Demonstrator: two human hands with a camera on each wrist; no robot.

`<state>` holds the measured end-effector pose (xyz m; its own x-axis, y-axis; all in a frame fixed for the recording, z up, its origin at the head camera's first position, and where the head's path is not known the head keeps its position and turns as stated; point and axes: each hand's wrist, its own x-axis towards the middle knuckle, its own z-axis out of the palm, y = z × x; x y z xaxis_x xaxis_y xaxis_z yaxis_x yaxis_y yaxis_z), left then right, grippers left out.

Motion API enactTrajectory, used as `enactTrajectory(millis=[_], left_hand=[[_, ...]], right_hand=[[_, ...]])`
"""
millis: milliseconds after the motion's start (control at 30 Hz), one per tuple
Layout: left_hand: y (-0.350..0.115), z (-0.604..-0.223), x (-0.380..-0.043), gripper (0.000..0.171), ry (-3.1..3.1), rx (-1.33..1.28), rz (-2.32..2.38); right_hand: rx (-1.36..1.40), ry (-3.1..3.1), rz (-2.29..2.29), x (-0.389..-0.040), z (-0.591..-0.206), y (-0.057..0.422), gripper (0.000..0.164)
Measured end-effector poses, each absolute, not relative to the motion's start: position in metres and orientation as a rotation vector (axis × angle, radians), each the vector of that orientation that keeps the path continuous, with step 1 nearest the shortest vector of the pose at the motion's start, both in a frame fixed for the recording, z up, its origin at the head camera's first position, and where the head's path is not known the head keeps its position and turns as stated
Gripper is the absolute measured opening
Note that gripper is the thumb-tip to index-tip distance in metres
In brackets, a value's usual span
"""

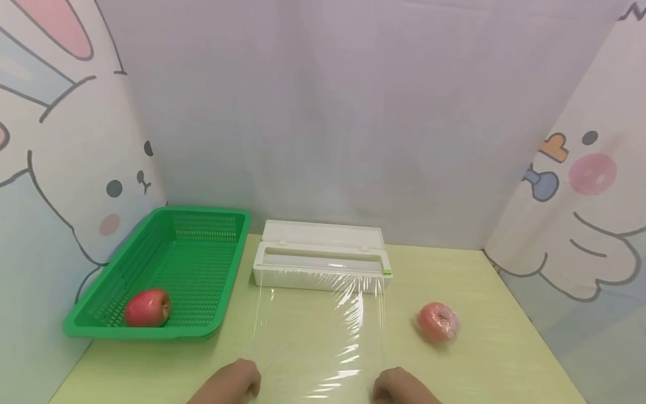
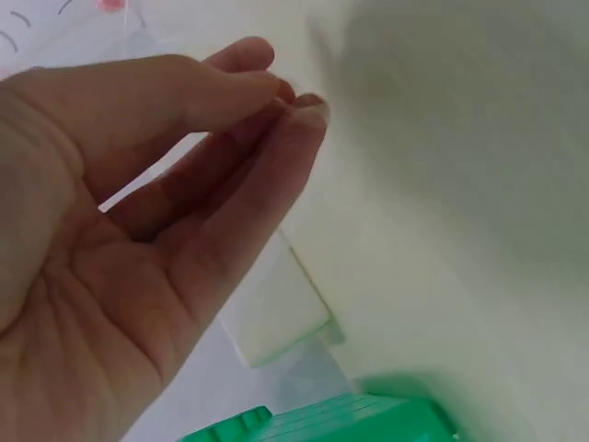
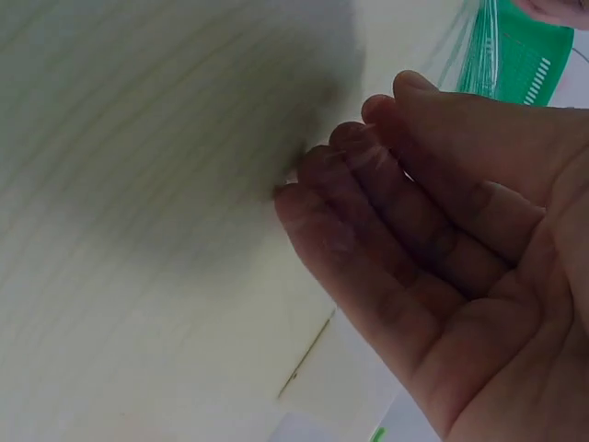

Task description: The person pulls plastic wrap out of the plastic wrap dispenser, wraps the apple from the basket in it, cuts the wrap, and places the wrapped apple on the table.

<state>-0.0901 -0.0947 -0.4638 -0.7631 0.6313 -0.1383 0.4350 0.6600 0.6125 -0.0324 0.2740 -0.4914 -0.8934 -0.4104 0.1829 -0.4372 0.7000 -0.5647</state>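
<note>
A sheet of clear cling film (image 1: 348, 342) stretches from a white dispenser box (image 1: 298, 277) toward me, over the table. The box stands at the back with its lid raised. At the film's near left corner, my left hand (image 1: 233, 382) pinches the edge between thumb and fingers. My right hand (image 1: 402, 386) pinches the near right corner; in the right wrist view a bit of film (image 3: 368, 152) shows against the curled fingertips. A red apple (image 1: 438, 323), wrapped in film, sits on the table to the right of the sheet.
To the left, a green plastic basket (image 1: 229, 286) holds another red apple (image 1: 147, 308) in its near corner. The pale yellow table (image 1: 484, 370) is bordered by a plain cloth wall (image 1: 323, 112) behind and printed cartoon panels on both sides.
</note>
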Motion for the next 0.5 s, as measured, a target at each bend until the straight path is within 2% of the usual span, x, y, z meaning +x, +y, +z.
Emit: enactTrajectory(millis=[100,233,500], left_hand=[[-0.0939,-0.4684,-0.0889,0.008,2.552,0.879,0.789],[-0.0907,-0.4721,-0.0880,0.006,2.591,0.917,0.736],[-0.0883,-0.4706,-0.0880,0.009,2.451,0.657,0.745]], right_hand=[[0.732,-2.774,0.860,-0.0307,-0.4953,0.2734,0.025],[0.710,-2.791,0.841,-0.0294,-0.4942,0.2709,0.026],[0.604,-2.936,0.829,-0.0251,-0.4895,0.2672,0.021]])
